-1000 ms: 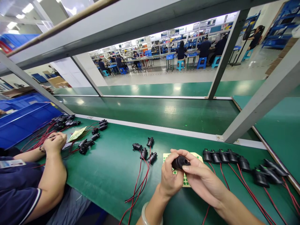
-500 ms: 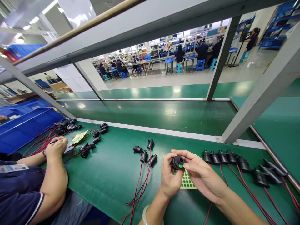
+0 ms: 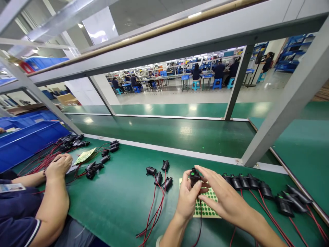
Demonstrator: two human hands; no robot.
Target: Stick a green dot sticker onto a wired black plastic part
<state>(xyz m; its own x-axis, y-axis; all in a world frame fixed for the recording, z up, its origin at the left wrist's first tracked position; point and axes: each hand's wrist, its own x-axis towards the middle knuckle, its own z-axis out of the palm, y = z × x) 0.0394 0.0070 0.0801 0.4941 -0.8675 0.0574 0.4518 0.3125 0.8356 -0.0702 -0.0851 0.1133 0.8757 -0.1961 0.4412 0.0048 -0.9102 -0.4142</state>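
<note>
The black motor part [image 3: 194, 177] sits upright between the fingertips of both hands, just above a sheet of green dot stickers [image 3: 205, 207] that lies on the green bench mat [image 3: 123, 195]. A small green dot shows on its top. The mat spreads under and around the fingers, with a darker conveyor belt [image 3: 180, 132] beyond the fingertips and a grey frame post [image 3: 282, 103] rising past the right fingers. Far off to the left of the fingers, blue bins [image 3: 28, 137] stand at the mat's edge. There, a co-worker's hand [image 3: 59, 165] rests on the mat among wired black parts [image 3: 95, 167] and another sticker sheet [image 3: 85, 156]. To the right of the fingers, a row of black motor parts [image 3: 246, 181] lies side by side, red leads trailing toward the near edge. Just left of the fingers, four loose parts [image 3: 159, 171] cluster together with red and black leads running down. The left hand [image 3: 189, 200] has thumb and fingers pinched on the part's lower body. The right hand [image 3: 224, 199] lies over the sticker sheet, its fingers stretched out and touching the part's side; a thin dark lead hangs down from the part between the wrists.
</note>
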